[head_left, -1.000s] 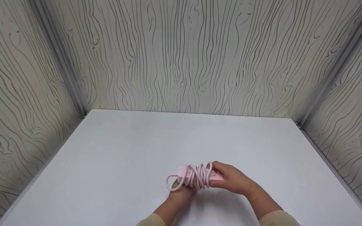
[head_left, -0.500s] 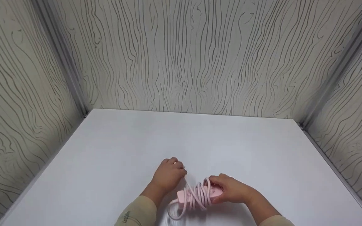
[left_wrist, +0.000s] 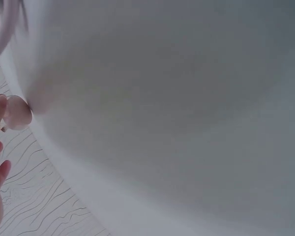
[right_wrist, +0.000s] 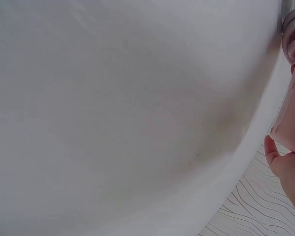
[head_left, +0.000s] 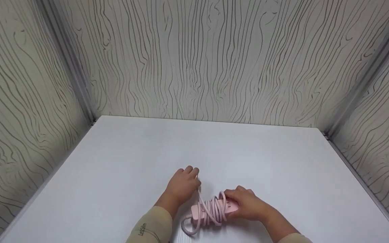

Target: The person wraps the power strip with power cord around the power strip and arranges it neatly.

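A pink power strip (head_left: pixel 231 206) lies low over the white table, its pale pink cord (head_left: pixel 209 212) wound around its middle in several turns. My right hand (head_left: pixel 248 205) grips the strip's right end; in the right wrist view the thumb (right_wrist: pixel 272 153) presses that end. Past the strip's left end, my left hand (head_left: pixel 182 185) pinches the free end of the cord, from which one length runs down to the coil. In the left wrist view a rounded pink plug (left_wrist: pixel 17 114) shows at those fingertips. A loose cord loop hangs off the strip's left end.
The white tabletop (head_left: pixel 140 145) reaches back to a wood-grain patterned wall (head_left: pixel 194 60). Similar panels stand at left and right, with grey metal posts (head_left: pixel 68 57) in the corners.
My left hand has come out from beneath the strip and moved up and left, drawing out the cord's end. The right hand has lowered the strip toward the near side.
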A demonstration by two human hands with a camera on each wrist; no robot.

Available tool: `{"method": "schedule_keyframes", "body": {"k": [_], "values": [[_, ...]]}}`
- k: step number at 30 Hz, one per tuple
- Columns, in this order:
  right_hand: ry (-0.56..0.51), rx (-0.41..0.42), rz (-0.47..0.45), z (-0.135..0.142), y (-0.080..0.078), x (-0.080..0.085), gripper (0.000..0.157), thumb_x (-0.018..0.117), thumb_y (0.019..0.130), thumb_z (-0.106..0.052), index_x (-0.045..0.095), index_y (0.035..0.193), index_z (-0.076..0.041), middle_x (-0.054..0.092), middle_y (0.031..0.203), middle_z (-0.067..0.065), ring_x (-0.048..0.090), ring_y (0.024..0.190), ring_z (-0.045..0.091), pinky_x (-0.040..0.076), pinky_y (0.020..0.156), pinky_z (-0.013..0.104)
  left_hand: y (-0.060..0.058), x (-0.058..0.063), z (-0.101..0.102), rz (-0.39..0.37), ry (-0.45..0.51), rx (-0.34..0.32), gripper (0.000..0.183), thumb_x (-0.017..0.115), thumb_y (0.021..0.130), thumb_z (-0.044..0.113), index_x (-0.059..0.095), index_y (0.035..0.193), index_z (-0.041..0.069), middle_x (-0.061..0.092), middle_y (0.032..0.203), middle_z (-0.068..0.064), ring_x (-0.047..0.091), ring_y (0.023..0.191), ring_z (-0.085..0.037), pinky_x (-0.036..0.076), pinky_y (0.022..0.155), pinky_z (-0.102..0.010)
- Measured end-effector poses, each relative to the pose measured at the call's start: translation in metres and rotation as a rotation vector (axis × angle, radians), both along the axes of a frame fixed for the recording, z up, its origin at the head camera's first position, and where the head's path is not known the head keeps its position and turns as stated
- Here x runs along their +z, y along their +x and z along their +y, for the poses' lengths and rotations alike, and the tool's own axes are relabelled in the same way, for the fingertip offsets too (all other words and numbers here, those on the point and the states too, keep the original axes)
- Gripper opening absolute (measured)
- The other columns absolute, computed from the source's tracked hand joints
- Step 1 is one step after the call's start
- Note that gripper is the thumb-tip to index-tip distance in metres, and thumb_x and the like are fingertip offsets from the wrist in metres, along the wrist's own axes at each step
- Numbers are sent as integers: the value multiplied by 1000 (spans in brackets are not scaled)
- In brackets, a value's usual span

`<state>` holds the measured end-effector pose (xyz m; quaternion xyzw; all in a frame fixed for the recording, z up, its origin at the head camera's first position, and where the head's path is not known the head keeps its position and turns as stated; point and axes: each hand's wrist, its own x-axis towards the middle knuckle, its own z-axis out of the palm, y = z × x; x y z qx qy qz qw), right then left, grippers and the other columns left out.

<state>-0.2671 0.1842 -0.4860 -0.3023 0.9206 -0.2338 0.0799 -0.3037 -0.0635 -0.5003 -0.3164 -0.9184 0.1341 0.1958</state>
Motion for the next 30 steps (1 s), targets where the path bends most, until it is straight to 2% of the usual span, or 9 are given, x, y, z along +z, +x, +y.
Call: {"method": "schedule_keyframes", "body": {"k": [3,8,11,14,18,21,24,30], "values": [[7,-14,32,-3,2,0,57,73,67,-46,58,114,-17,62,107,-8,45,87,9,30,73,33,0,2,-3,-45,-6,6,15,69,79,19,70,91,28,50,112,2,45,99,-16,44,74,-29],[26,-47,50,-7,5,0,60,69,71,-51,57,116,-14,61,114,-1,52,98,20,34,82,42,0,5,-8,-243,81,22,36,72,77,14,63,109,27,44,127,-1,43,115,-19,48,79,-29],[21,-64,37,-8,5,1,63,69,71,-51,56,118,-11,60,118,4,52,105,28,34,85,49,1,7,-11,-319,140,44,46,69,78,8,58,118,27,40,133,-3,40,121,-21,48,81,-30],[24,-78,30,-8,4,2,65,70,71,-50,55,119,-10,59,119,6,51,108,33,34,87,53,1,8,-12,-342,143,53,50,66,80,5,55,123,29,37,137,-4,38,124,-23,48,82,-32],[38,-105,36,-7,3,1,62,70,68,-53,58,114,-14,61,114,3,52,102,27,37,83,49,3,9,-15,-367,139,62,51,62,84,5,51,127,31,33,140,-5,36,126,-24,46,86,-34],[48,-122,43,-5,1,0,56,69,66,-57,60,107,-20,62,108,-3,51,92,18,38,76,43,3,11,-19,-402,183,81,48,56,89,9,49,130,33,32,142,-4,35,127,-24,45,89,-36],[57,-130,42,-2,0,0,58,69,64,-61,60,105,-22,61,107,-5,49,89,14,39,74,42,3,14,-24,-422,214,99,47,53,91,12,46,132,34,31,143,-4,34,128,-25,44,90,-38],[58,-113,5,8,-3,5,69,73,61,-58,58,113,-16,61,104,-2,48,91,17,41,74,39,4,18,-38,-430,238,104,59,61,85,11,40,136,33,28,144,-7,32,129,-27,46,87,-39]]}}
